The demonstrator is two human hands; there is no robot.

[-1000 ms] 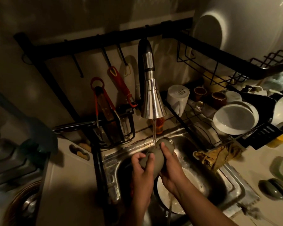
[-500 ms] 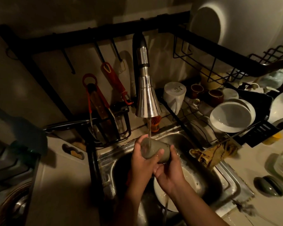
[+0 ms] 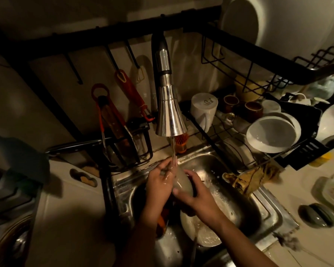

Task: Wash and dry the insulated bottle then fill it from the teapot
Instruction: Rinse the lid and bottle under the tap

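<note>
The insulated bottle [image 3: 181, 183] is tilted under the tap [image 3: 170, 116] stream over the sink [image 3: 268, 201]. The right hand [image 3: 199, 196] is wrapped round its lower half, and the left hand [image 3: 160, 182] at its 9 o'clock seems to lie flat-fingered against it. Held wet like this, it could slip and drop onto the plate [image 3: 202, 234] at 6 o'clock.

The insulated bottle [image 3: 182, 183] is mostly hidden between the left hand [image 3: 159, 183] and the right hand [image 3: 198, 197], and it looks blurry. The left fingers [image 3: 165, 167] are too blurry to tell apart. The right arm [image 3: 239, 240] covers part of the plate [image 3: 202, 233] in the sink [image 3: 266, 207]
</note>
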